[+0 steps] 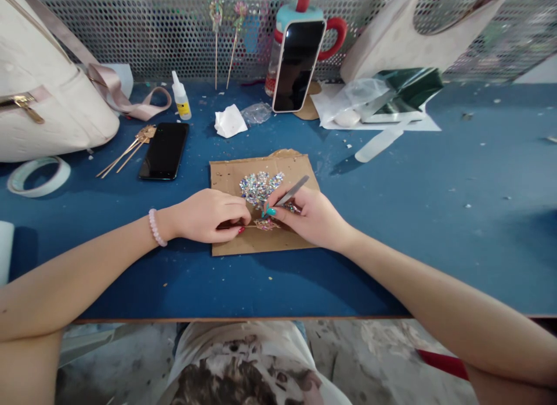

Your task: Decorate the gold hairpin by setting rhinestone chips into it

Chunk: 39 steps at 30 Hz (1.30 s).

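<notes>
A piece of brown cardboard [230, 245] lies on the blue table, with a pile of shiny, multicoloured rhinestones [260, 187] on its upper middle. My right hand [315, 219] holds metal tweezers [293, 190] in a pinch, their tips hidden by the fingers near the pile's lower edge. Just below those fingertips is a small pinkish ornament [266, 224]. At the ornament's left, my left hand [213, 215] rests on the cardboard with its fingers closed on a thin stick [249, 226] that runs to the ornament.
Left of the cardboard lie a black phone [164, 151], gold hairpins [130, 151] and a tape roll [39, 176]. Behind stand a glue bottle [181, 97], crumpled paper [230, 122] and an upright phone [299, 65] against a cup [335, 38]. Bags [47, 86] flank the back.
</notes>
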Each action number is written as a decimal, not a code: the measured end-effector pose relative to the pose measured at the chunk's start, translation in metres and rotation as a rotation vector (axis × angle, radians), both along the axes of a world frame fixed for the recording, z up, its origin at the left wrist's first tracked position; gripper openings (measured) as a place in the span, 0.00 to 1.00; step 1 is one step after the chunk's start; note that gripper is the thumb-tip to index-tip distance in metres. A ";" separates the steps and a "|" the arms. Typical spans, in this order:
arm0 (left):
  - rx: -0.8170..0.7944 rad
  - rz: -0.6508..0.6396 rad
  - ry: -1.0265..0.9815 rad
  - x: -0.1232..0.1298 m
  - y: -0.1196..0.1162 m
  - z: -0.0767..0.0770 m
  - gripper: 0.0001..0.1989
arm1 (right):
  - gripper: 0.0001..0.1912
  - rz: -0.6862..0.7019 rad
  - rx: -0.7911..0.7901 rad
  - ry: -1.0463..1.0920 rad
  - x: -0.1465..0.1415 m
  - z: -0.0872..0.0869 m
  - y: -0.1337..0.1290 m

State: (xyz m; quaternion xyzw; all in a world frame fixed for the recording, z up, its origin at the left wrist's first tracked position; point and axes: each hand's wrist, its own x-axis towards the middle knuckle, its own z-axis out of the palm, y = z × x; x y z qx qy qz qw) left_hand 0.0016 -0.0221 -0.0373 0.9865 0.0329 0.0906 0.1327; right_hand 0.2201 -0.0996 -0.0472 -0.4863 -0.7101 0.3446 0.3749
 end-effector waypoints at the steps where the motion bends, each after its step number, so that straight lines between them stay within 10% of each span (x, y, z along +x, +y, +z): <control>1: -0.005 0.002 0.000 0.000 0.000 0.000 0.06 | 0.05 0.001 0.000 0.000 0.000 0.000 0.000; 39: -0.032 0.055 0.028 0.001 -0.001 -0.002 0.05 | 0.06 -0.061 0.130 -0.032 0.003 0.003 -0.002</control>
